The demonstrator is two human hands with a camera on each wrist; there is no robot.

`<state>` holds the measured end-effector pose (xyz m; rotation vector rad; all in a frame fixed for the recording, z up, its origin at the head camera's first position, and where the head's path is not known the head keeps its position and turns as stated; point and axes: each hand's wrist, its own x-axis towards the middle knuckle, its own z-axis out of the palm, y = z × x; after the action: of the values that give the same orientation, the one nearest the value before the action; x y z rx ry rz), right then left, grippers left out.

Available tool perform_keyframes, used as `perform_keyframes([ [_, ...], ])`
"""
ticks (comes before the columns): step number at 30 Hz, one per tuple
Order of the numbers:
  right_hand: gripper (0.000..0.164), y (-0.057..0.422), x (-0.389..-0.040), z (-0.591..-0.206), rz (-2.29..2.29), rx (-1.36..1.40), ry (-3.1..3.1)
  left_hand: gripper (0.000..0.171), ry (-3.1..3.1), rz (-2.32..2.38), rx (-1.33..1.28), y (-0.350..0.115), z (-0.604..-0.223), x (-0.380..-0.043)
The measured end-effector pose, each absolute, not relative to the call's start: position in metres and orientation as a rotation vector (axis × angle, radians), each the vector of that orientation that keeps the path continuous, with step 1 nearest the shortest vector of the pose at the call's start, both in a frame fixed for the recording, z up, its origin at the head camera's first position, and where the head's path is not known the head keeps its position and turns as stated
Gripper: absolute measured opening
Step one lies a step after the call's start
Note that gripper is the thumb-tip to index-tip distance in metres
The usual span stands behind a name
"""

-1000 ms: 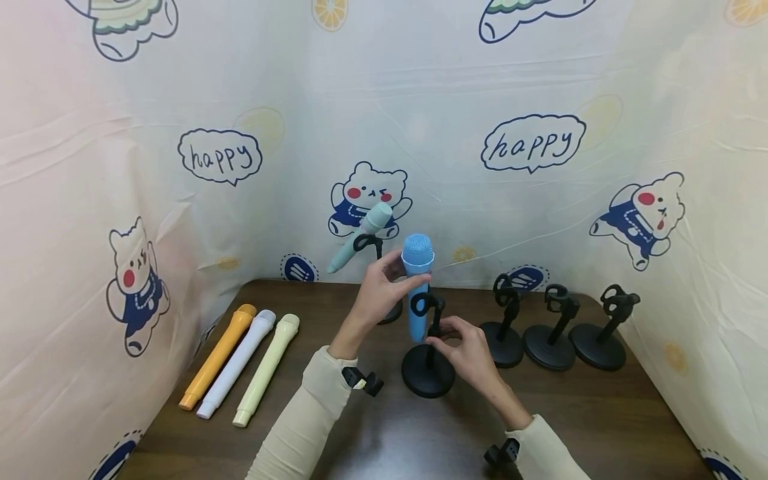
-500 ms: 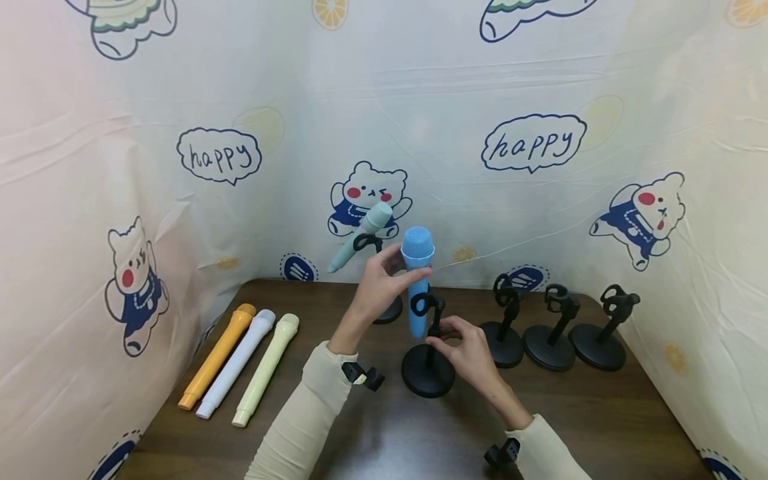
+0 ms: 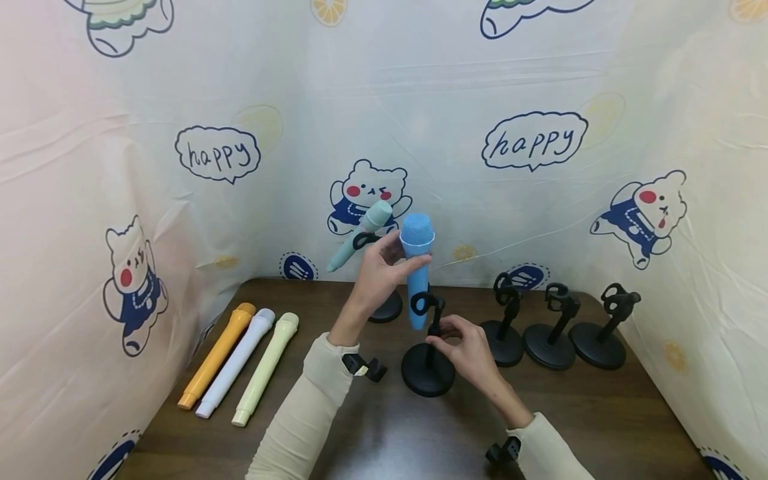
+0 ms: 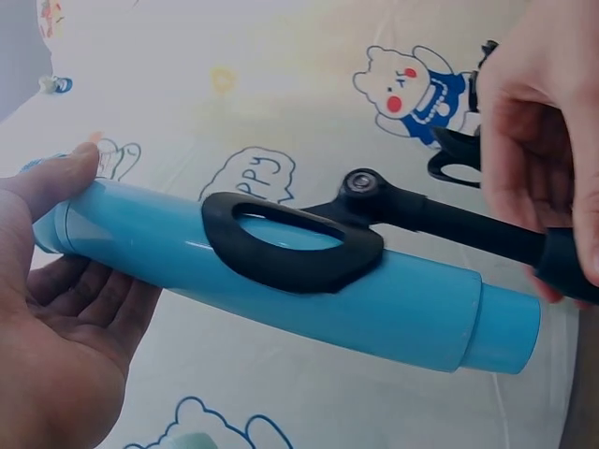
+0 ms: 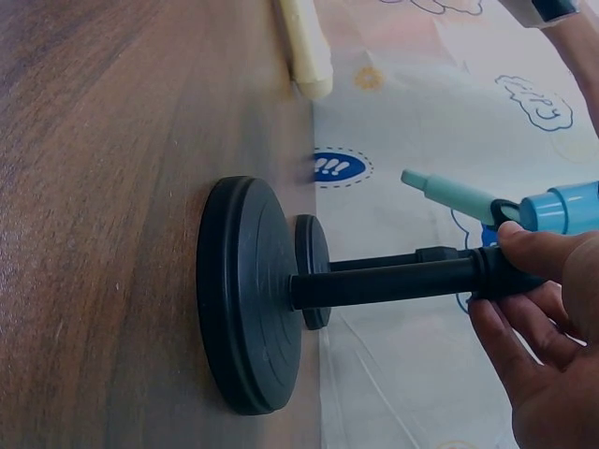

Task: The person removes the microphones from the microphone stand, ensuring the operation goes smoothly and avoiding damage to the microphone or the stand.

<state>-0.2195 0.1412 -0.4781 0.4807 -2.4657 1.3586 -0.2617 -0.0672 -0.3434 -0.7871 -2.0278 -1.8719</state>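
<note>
My left hand [image 3: 382,277] grips a blue microphone [image 3: 418,283] just below its mesh head, holding it upright above the table. In the left wrist view the microphone body [image 4: 393,309] lies behind the stand's black ring clip [image 4: 290,257], which overlaps it. My right hand [image 3: 471,350] pinches the pole of that black microphone stand [image 3: 428,373] below the clip joint. The stand's round base [image 5: 248,295] sits flat on the table in the right wrist view. Behind my left hand, a pale teal microphone [image 3: 360,233] leans in another stand's clip; that stand's pole is mostly hidden.
An orange microphone [image 3: 217,357], a pale lavender one [image 3: 236,363] and a pale yellow one [image 3: 266,370] lie side by side on the table [image 3: 384,440] at left. At right stand three black stands with bare clips, the nearest stand [image 3: 503,343] close by my right hand.
My left hand has lifted the blue microphone upward, little by little, behind the clip. My right hand and its stand have stayed in place.
</note>
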Motion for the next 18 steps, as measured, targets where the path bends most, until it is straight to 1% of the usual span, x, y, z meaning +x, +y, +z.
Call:
perform_keyframes([
  [5,0.026,0.141,-0.22,-0.478,1.369,0.475,-2.468,0.055,-2.004,-1.865,-0.753,-0.066,-0.335,-0.262],
  [12,0.026,0.141,-0.221,-0.478,1.379,0.471,-2.474,0.049,-1.952,-1.857,-0.754,-0.066,-0.324,-0.263],
  [18,0.026,0.141,-0.221,-0.479,1.379,0.47,-2.466,0.05,-1.917,-1.844,-0.748,-0.065,-0.317,-0.263],
])
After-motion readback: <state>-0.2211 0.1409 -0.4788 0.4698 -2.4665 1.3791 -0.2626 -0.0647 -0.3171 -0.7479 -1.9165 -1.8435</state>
